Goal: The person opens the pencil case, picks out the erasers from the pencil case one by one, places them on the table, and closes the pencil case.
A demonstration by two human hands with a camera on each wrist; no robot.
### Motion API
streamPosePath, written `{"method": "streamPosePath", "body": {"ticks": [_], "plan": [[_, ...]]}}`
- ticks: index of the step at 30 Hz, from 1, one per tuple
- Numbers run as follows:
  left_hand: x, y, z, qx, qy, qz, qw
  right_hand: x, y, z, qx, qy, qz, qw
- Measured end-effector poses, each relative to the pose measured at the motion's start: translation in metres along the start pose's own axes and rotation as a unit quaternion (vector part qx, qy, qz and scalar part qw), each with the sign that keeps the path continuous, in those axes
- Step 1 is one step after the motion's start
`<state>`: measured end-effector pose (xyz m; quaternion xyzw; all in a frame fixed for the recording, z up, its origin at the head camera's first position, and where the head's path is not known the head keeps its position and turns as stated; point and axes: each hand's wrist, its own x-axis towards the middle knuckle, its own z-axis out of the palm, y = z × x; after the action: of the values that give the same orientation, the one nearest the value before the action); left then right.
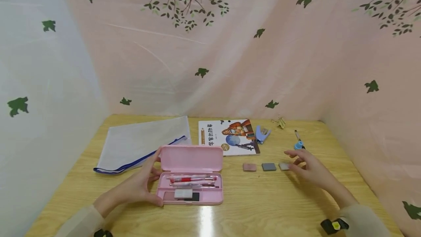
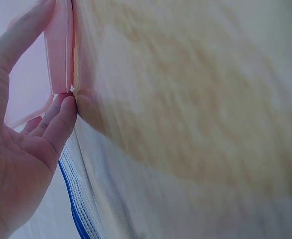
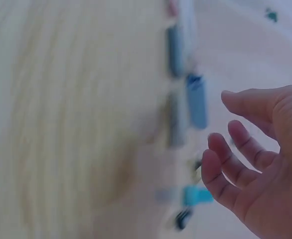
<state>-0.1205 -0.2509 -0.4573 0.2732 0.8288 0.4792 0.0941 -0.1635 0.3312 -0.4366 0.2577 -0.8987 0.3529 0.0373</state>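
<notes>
The left hand point(image 1: 144, 182) holds the left side of an open pink pencil case point(image 1: 215, 201) on the table point(image 1: 246, 207), thumb at the near corner, fingers at the raised lid. Pens point(image 1: 192, 179) lie in its far compartment; a white block point(image 1: 183, 193) lies in the near one.

Right of the case, a pink eraser point(image 1: 249, 167), a grey eraser point(image 1: 269, 166) and a pale eraser point(image 1: 283, 166) form a row. The right hand point(image 1: 309, 165) is beside the pale one, fingers spread and loosely bent; whether they touch it, I cannot tell.
</notes>
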Motion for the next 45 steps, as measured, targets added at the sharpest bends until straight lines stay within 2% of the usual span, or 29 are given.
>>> {"method": "streamPosePath", "body": {"ticks": [5, 9, 13, 17, 22, 25, 29, 34, 37, 41, 45], "plan": [[0.004, -0.002, 0.009, -0.013, -0.012, -0.003, 0.9998, 0.001, -0.032, -0.002, -0.007, 0.018, -0.004, 0.9998], [0.008, -0.002, 0.013, -0.012, -0.014, -0.010, 0.9998, 0.005, -0.058, 0.004, 0.010, 0.011, -0.031, 0.9994], [0.002, -0.001, 0.008, -0.002, -0.001, -0.020, 0.9998, 0.018, -0.081, 0.025, 0.047, -0.010, -0.074, 0.9961], [-0.005, 0.000, 0.002, 0.001, 0.000, -0.026, 0.9996, 0.031, -0.106, 0.043, 0.074, -0.038, -0.095, 0.9920], [-0.005, 0.002, 0.000, 0.000, -0.001, -0.033, 0.9994, 0.043, -0.129, 0.062, 0.108, -0.061, -0.137, 0.9827], [-0.003, 0.002, 0.001, 0.002, -0.002, -0.020, 0.9998, 0.049, -0.141, 0.076, 0.121, -0.078, -0.151, 0.9781], [-0.002, 0.001, 0.001, 0.001, -0.002, -0.002, 1.0000, 0.059, -0.154, 0.096, 0.134, -0.106, -0.140, 0.9753], [-0.003, 0.001, 0.001, 0.006, -0.001, -0.001, 1.0000, 0.073, -0.167, 0.123, 0.150, -0.133, -0.126, 0.9716], [-0.003, 0.002, 0.001, 0.011, -0.003, -0.006, 0.9999, 0.081, -0.173, 0.137, 0.156, -0.154, -0.104, 0.9701], [-0.002, 0.003, 0.001, 0.008, -0.005, -0.010, 0.9999, 0.088, -0.177, 0.156, 0.146, -0.177, -0.082, 0.9699], [0.001, 0.002, 0.000, 0.006, -0.005, -0.004, 1.0000, 0.088, -0.180, 0.169, 0.106, -0.195, -0.096, 0.9702]]}}
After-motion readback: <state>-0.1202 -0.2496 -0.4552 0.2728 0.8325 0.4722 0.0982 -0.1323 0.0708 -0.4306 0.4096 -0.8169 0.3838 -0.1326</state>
